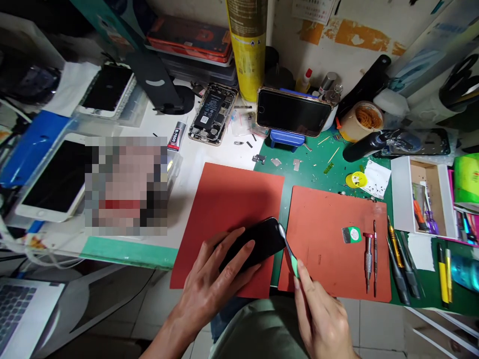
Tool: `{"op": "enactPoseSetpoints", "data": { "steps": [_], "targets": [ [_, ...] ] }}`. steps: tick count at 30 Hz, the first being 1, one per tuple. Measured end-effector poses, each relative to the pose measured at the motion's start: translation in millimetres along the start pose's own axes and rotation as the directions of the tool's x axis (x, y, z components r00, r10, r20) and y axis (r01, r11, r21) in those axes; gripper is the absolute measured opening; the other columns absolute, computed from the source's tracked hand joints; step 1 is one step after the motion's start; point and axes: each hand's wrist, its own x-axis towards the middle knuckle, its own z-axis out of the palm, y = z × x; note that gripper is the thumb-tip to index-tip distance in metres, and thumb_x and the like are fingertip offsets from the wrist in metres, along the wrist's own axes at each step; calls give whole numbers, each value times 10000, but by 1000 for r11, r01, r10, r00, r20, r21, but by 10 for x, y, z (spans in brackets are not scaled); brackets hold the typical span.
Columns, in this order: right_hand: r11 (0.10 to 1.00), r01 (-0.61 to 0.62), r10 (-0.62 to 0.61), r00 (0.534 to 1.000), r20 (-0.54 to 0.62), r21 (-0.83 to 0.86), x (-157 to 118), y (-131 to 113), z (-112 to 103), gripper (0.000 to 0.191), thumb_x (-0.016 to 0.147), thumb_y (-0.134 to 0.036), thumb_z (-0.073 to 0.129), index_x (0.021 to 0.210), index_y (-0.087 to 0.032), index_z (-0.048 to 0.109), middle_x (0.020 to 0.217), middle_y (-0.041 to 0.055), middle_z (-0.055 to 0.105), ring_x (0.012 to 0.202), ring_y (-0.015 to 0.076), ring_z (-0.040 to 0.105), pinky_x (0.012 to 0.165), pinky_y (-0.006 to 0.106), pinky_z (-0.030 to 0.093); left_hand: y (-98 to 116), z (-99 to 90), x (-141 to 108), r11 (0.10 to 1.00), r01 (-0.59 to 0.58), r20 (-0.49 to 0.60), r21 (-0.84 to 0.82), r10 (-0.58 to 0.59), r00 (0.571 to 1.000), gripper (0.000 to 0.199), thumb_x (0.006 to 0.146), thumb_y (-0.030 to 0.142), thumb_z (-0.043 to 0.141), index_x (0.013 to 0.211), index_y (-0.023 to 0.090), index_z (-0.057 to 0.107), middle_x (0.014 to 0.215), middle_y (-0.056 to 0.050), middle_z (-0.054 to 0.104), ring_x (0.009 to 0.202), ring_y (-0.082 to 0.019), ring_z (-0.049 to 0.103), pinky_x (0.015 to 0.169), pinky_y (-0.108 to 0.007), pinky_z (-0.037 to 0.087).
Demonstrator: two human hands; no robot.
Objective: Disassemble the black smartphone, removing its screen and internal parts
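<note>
A black smartphone [258, 245] lies tilted over the left red mat [239, 194], its right end reaching past the mat's edge. My left hand [215, 271] grips it, fingers spread across its dark face and along its sides. In my right hand [322, 314] is a toothbrush [293, 260] with a green and white handle, pinched between thumb and fingers. The brush head touches the phone's upper right end. On the right red mat [329, 214] lie a small green and white piece [352, 235], a screwdriver [368, 262] and a thin metal tool [375, 259].
Behind the mats stand a phone on a blue stand [287, 139], an opened phone [213, 113] and a yellow spray can [247, 60]. To the right are tweezers [398, 269] and a white box [402, 199] of tools. A white phone [56, 179] lies left, beside a blurred patch.
</note>
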Motion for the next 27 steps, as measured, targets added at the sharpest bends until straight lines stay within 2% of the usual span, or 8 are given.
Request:
{"op": "enactPoseSetpoints", "data": {
  "steps": [7, 10, 12, 14, 17, 19, 23, 27],
  "targets": [
    [999, -28, 29, 999, 15, -30, -104, -2, -12, 691, 1046, -121, 634, 1701, -133, 413, 1015, 123, 833, 693, 188, 797, 639, 246, 666, 4, -1, 11, 1000, 8, 4, -14, -8, 1000, 745, 861, 93, 882, 1525, 181, 556, 1426, -229, 697, 1281, -361, 648, 1034, -510, 572],
    [1000, 1, -1, 1000, 6, -4, 96, -10, 24, 655, 1061, -94, 594, 1693, -131, 423, 983, 97, 827, 666, 169, 777, 629, 246, 652, 3, -2, 16, 1000, -2, 1, -3, 2, 1000, 710, 848, 87, 891, 1485, 155, 584, 1417, -239, 697, 1278, -364, 641, 1034, -504, 567],
    [1000, -27, 27, 999, -37, -5, 321, 3, 27, 558, 1083, -104, 568, 1637, -130, 505, 1036, 99, 829, 704, 162, 783, 665, 248, 650, 0, 2, 13, 1000, -3, 0, 2, 3, 1000, 707, 843, 87, 896, 1477, 146, 589, 1418, -240, 696, 1273, -362, 640, 1039, -501, 566],
    [993, -103, 94, 986, -138, -57, 497, 48, -21, 447, 1097, -144, 582, 1543, -122, 602, 1104, 112, 835, 745, 165, 795, 723, 259, 648, -5, 9, 7, 1000, -6, 1, -1, 6, 1000, 709, 843, 89, 896, 1479, 141, 587, 1425, -241, 691, 1280, -362, 637, 1050, -506, 562],
    [959, -231, 190, 953, -234, -162, 557, 190, -137, 312, 1121, -238, 586, 1388, -113, 687, 1015, 91, 844, 628, 153, 751, 671, 274, 600, -11, 16, -2, 1000, -3, 9, -5, 3, 1000, 719, 851, 91, 889, 1496, 147, 574, 1444, -236, 681, 1301, -364, 625, 1064, -513, 559],
    [934, -270, 214, 947, -239, -236, 512, 319, -181, 289, 1137, -312, 561, 1280, -106, 705, 956, 92, 833, 610, 168, 728, 628, 295, 554, -9, 14, -2, 1000, 4, 15, 0, -4, 1000, 722, 858, 96, 885, 1505, 150, 569, 1451, -230, 679, 1301, -363, 620, 1065, -516, 561],
    [894, -245, 171, 960, -220, -376, 452, 525, -133, 288, 1134, -366, 558, 1120, -110, 689, 911, 112, 769, 784, 233, 730, 707, 330, 522, -1, -6, 14, 1000, 16, 43, -11, -16, 999, 716, 892, 103, 855, 1537, 151, 548, 1472, -226, 660, 1323, -362, 598, 1075, -519, 560],
    [890, -201, 147, 976, -160, -410, 458, 589, -90, 247, 1120, -348, 577, 1118, -122, 675, 912, 107, 715, 857, 256, 689, 745, 351, 516, -11, -31, 21, 999, 30, 87, -42, -27, 996, 756, 950, 124, 803, 1623, 196, 465, 1508, -205, 632, 1346, -345, 568, 1086, -510, 550]
  ]
}}
